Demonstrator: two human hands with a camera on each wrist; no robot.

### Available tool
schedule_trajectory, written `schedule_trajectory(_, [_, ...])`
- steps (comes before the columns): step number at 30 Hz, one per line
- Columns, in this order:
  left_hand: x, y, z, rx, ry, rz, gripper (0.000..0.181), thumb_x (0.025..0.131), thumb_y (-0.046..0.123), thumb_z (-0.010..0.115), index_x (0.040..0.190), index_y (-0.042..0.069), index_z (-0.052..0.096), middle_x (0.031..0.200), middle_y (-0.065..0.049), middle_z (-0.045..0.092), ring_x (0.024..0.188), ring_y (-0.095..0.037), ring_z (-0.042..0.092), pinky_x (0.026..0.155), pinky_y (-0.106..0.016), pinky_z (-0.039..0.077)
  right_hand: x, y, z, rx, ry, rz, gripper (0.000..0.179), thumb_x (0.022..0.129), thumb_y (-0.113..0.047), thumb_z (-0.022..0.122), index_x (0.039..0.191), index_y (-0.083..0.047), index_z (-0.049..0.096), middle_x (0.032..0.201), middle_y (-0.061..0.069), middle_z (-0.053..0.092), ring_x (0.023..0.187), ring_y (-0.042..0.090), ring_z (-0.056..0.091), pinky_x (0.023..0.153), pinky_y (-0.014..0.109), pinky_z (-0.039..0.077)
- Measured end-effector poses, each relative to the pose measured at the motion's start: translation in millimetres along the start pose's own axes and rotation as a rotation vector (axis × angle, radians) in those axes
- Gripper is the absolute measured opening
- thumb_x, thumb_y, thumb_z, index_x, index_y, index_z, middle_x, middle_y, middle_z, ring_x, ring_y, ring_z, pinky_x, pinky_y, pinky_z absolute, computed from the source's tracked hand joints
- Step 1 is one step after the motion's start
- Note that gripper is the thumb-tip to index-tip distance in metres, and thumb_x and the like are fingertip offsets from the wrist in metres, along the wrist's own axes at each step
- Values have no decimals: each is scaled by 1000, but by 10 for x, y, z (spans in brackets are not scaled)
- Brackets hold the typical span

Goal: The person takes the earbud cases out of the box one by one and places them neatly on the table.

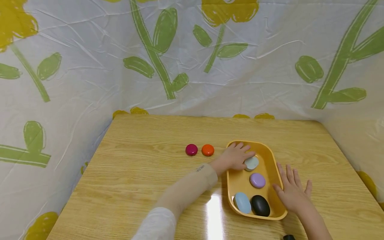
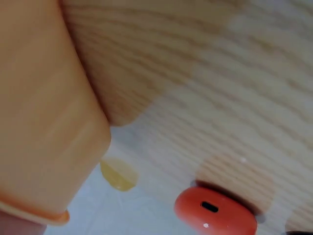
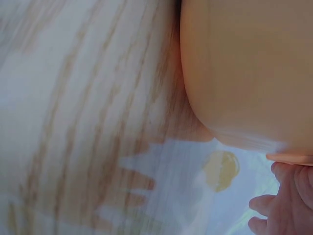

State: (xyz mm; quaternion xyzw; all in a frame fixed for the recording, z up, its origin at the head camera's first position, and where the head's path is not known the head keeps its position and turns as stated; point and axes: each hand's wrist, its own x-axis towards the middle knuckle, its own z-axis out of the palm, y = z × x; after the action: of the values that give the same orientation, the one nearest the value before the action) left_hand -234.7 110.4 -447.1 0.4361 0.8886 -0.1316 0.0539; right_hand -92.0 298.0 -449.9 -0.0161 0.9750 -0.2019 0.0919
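Note:
An orange-yellow plastic bin stands on the table. My left hand reaches over its far left side with fingers spread, its thumb and forefinger beside a pale grey rounded piece inside. A purple rounded piece lies mid-bin, with a light blue oval piece and a black oval piece at the near end. Just outside the right rim is my right hand, fingers spread; in the right wrist view its fingertips show below the bin wall.
Left of the bin, a glossy orange rounded piece and a magenta one lie on the wood-grain table. The left wrist view shows a black slot in the orange one's side. A flower-print sheet hangs around the table. A small black object is at the near edge.

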Motion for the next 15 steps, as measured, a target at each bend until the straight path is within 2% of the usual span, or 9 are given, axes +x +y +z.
schedule_trajectory(3, [45,44,11,3,-51,-48,59,90,46,44,143,40,19,147,12,20,131,-12,22,105,-31,23,-8,1,-10,2,-2,0,70,97,-41,32,145,-22,-15,146,27,-14,131,46,-17,86,68,-24])
schedule_trajectory(7, [73,92,10,20,-85,-99,62,88,51,47,142,41,19,146,13,20,131,-11,22,103,-30,25,-14,-1,-1,-1,3,-3,69,97,-40,32,145,-22,-15,146,27,-14,131,46,-17,86,68,-24])
schedule_trajectory(12, [67,134,-4,66,-113,-124,60,88,51,46,141,41,21,144,13,20,128,-9,23,100,-29,26,-15,-12,-5,-5,3,-3,69,98,-40,32,145,-21,-15,146,26,-15,131,45,-17,86,67,-24])
schedule_trajectory(15, [61,157,-10,64,-109,-133,58,87,48,47,140,40,25,143,13,22,126,-11,25,97,-30,29,-15,-22,-11,-3,-4,2,69,98,-39,32,145,-21,-15,146,26,-16,131,45,-18,86,67,-24])
